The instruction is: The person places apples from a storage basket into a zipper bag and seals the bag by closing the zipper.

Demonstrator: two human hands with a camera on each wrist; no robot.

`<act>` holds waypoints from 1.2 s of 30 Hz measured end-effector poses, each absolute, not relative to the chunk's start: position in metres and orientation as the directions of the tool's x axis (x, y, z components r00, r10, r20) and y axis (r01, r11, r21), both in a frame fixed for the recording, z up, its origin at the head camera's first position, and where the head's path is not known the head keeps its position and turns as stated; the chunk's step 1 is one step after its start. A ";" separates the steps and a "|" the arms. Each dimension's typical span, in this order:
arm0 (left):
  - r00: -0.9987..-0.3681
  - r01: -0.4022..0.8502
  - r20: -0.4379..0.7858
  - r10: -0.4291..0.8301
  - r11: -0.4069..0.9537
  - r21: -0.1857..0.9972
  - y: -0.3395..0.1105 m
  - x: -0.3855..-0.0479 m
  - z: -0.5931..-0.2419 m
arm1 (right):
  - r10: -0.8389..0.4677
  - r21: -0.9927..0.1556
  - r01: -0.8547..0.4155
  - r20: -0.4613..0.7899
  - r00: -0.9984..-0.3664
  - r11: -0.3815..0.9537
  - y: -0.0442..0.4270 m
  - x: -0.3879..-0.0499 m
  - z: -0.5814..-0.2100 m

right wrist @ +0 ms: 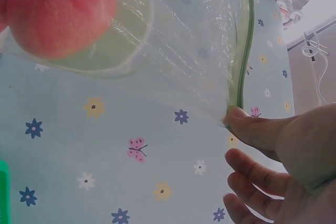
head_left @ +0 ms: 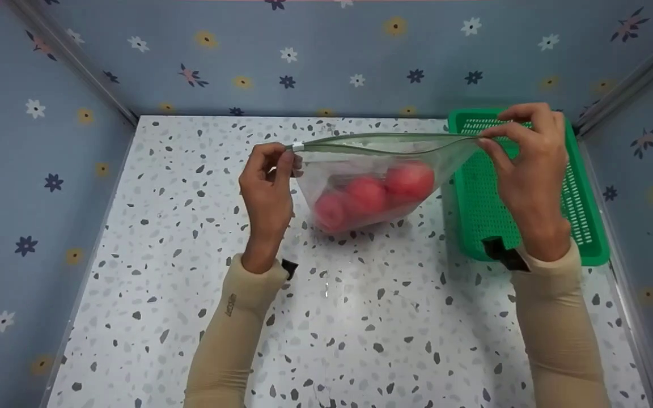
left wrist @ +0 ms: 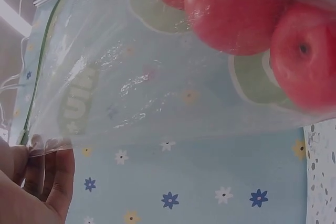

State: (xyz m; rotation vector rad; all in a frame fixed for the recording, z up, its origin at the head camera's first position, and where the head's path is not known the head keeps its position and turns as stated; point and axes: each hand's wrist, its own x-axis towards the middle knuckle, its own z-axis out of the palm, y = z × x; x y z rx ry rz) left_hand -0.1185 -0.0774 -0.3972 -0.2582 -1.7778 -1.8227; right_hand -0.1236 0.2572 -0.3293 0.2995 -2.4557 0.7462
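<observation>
A clear zip bag [head_left: 326, 173] with a green seal strip hangs stretched between both hands, its mouth parted a little. Several red apples [head_left: 410, 180] lie along its bottom; the left wrist view shows the dimpled end of one apple [left wrist: 302, 51]. My left hand [head_left: 268, 190] pinches the bag's left top corner, beside a white slider [head_left: 298, 147] on the seal. At the right top corner, thumb and index finger of my right hand [head_left: 533, 170] pinch the strip, and its other fingers stand apart from the bag, as the right wrist view shows.
A green plastic basket [head_left: 590, 249] stands on the right of the speckled white table [head_left: 349, 340], partly beneath my right hand. Blue flowered walls [head_left: 326, 56] enclose the table at the back and on both sides.
</observation>
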 end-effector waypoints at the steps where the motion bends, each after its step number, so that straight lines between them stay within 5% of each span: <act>1: -0.814 0.524 0.518 -0.262 0.049 0.850 -0.077 -0.119 -0.396 | -0.057 -0.441 -0.362 0.567 -0.822 0.821 0.258 -0.124 -0.329; 18: -0.772 0.574 0.561 -0.297 0.050 0.817 -0.070 -0.120 -0.390 | -0.066 -0.428 -0.369 0.576 -0.815 0.825 0.263 -0.126 -0.324; 36: -0.838 0.500 0.473 -0.273 -0.038 0.865 -0.063 -0.123 -0.386 | -0.022 -0.455 -0.345 0.578 -0.816 0.821 0.265 -0.134 -0.334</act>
